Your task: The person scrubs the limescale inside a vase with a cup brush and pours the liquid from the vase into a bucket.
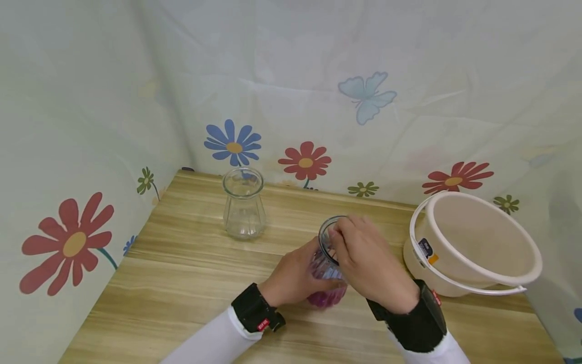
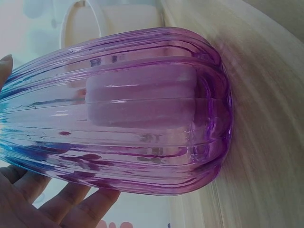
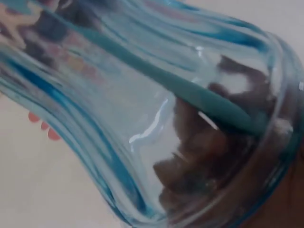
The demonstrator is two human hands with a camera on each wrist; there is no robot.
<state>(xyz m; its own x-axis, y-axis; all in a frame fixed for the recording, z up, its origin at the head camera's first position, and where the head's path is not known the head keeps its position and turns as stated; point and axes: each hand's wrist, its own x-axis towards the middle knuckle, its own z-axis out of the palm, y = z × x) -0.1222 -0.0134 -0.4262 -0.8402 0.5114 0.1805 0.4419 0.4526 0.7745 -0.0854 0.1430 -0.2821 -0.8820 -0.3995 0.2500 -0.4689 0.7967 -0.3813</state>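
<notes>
You have two vases here. One, the blue-and-purple vase (image 1: 324,268), is between your two hands, on the near side of the desk (image 1: 182,263). Your left hand (image 1: 293,275) grips its side, fingers wrapped about the glass. Your right hand (image 1: 370,265) reaches into its mouth, fingers curled round one teal handle (image 3: 185,90). One pale block (image 2: 142,97) shows through the purple glass. The other, a clear vase (image 1: 244,210), stands upright farther back to your left; one cream bucket (image 1: 479,270) stands to your right.
</notes>
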